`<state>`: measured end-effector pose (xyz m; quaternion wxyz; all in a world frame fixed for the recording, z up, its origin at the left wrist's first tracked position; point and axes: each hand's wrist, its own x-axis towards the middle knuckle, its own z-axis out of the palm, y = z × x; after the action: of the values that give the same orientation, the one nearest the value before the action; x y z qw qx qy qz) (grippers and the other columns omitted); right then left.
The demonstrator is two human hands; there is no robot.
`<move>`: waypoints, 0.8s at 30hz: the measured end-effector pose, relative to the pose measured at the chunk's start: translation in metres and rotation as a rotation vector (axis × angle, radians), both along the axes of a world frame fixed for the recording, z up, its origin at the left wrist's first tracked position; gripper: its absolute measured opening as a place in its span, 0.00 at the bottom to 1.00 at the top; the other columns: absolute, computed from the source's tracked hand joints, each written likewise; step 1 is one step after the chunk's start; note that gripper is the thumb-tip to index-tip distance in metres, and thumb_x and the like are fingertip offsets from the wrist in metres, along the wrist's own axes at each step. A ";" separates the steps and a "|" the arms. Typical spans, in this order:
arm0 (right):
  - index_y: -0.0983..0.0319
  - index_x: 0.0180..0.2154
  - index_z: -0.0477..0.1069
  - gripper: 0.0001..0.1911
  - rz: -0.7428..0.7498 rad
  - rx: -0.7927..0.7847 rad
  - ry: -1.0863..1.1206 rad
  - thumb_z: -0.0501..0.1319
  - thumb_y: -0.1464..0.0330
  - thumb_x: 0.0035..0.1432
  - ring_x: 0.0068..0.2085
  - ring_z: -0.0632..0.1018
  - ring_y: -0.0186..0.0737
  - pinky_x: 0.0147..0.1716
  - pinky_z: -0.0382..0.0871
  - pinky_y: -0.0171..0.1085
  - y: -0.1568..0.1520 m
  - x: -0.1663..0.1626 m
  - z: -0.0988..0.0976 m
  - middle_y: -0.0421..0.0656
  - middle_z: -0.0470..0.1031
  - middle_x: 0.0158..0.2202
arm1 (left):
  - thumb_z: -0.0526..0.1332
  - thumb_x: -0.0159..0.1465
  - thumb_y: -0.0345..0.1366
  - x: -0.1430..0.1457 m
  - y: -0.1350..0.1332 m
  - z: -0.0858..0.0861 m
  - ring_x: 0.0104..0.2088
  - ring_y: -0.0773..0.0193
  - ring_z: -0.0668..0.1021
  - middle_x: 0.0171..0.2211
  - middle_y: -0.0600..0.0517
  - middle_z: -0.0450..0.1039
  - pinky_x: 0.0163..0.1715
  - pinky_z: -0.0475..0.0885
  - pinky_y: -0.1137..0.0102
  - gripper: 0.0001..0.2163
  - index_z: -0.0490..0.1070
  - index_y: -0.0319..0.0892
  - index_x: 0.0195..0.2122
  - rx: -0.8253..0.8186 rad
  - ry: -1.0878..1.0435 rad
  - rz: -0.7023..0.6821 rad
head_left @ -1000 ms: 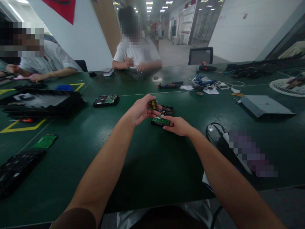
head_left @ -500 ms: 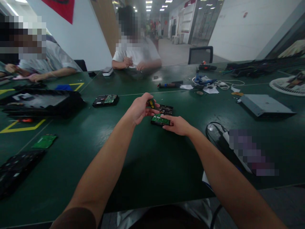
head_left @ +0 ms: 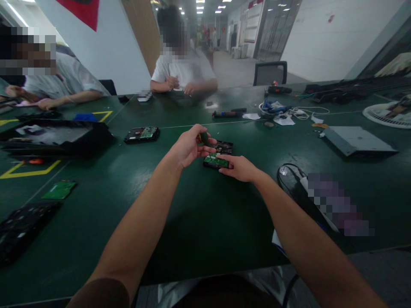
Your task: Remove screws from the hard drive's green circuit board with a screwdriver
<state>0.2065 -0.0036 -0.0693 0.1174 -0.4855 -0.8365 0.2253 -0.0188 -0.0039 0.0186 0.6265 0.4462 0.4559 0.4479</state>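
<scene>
A small hard drive (head_left: 214,161) with a green circuit board facing up lies on the green table (head_left: 205,222) straight ahead. My left hand (head_left: 189,145) is closed round a black and yellow screwdriver (head_left: 204,138), whose thin shaft points down at the board. My right hand (head_left: 239,167) rests on the drive's right edge, fingers pressed against it. A second dark drive part (head_left: 224,147) lies just behind.
Another drive (head_left: 142,134) lies to the left, a black case (head_left: 54,137), a green board (head_left: 60,190) and a dark keyboard-like panel (head_left: 22,226) further left. A grey box (head_left: 358,141), cables (head_left: 289,112) and tools sit right. Two people sit across the table.
My left hand has turned the screwdriver slightly, so less of its yellow handle shows. The right hand and the drive have stayed where they were.
</scene>
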 end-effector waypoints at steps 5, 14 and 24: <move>0.51 0.73 0.62 0.38 -0.005 -0.010 -0.006 0.66 0.56 0.66 0.33 0.77 0.39 0.37 0.64 0.38 0.000 0.000 0.002 0.40 0.79 0.35 | 0.62 0.63 0.45 -0.001 -0.001 0.001 0.24 0.66 0.79 0.40 0.44 0.79 0.20 0.70 0.72 0.14 0.77 0.38 0.39 0.088 0.097 0.022; 0.51 0.72 0.63 0.37 -0.002 -0.002 -0.007 0.67 0.57 0.65 0.35 0.78 0.41 0.39 0.66 0.39 -0.002 -0.001 0.004 0.41 0.80 0.37 | 0.61 0.64 0.44 0.003 -0.004 0.000 0.28 0.60 0.82 0.40 0.42 0.81 0.27 0.76 0.68 0.12 0.72 0.39 0.40 0.048 0.040 -0.060; 0.50 0.72 0.64 0.36 0.002 0.009 -0.005 0.67 0.56 0.65 0.36 0.78 0.41 0.38 0.65 0.38 -0.002 0.000 0.002 0.41 0.80 0.37 | 0.63 0.62 0.44 0.000 -0.003 0.002 0.26 0.61 0.81 0.38 0.44 0.79 0.25 0.75 0.69 0.13 0.74 0.39 0.41 0.060 0.094 0.000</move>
<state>0.2064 -0.0052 -0.0675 0.1169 -0.4846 -0.8384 0.2205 -0.0183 -0.0068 0.0202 0.5908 0.4852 0.4712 0.4400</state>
